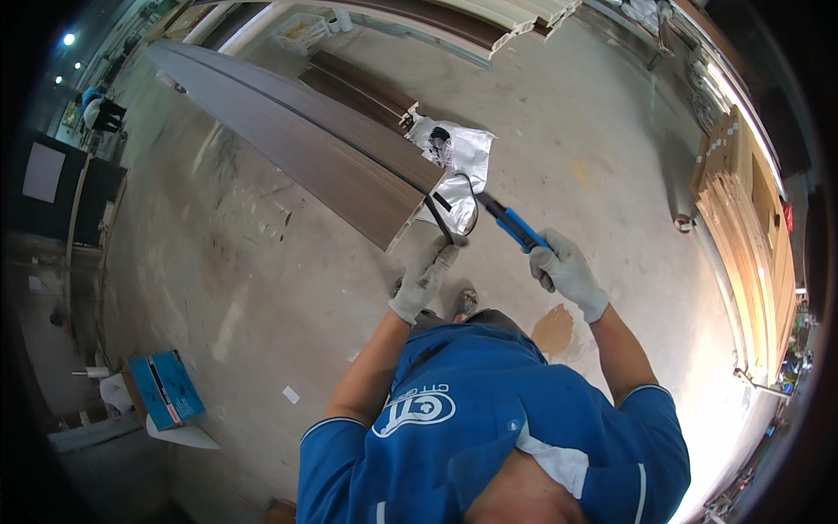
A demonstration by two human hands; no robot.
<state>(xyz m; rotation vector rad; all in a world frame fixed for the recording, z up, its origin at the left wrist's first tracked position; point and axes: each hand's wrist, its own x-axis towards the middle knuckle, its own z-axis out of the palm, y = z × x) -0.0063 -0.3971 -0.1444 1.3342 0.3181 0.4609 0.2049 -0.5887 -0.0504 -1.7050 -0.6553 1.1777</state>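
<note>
Gloved in grey-white, my right hand (572, 269) is closed around a blue and black utility knife (521, 229), its black end pointing up and left. My left hand (425, 281), also gloved, pinches a thin black flexible strip (443, 218). From those fingers the strip runs up to the near end of a long brown panel (332, 170), at the groove along its length. Another stretch of the strip loops up beside a crumpled silver-white bag (469, 155). The knife's tip is just right of this loop; whether they touch I cannot tell.
Shorter dark brown profiles (362, 92) lie beyond the panel, with more long profiles (463, 26) at the top. Wooden boards (742, 253) lean along the right side. A blue box (166, 389) sits at lower left. Far left, another person (100, 112) is bent over.
</note>
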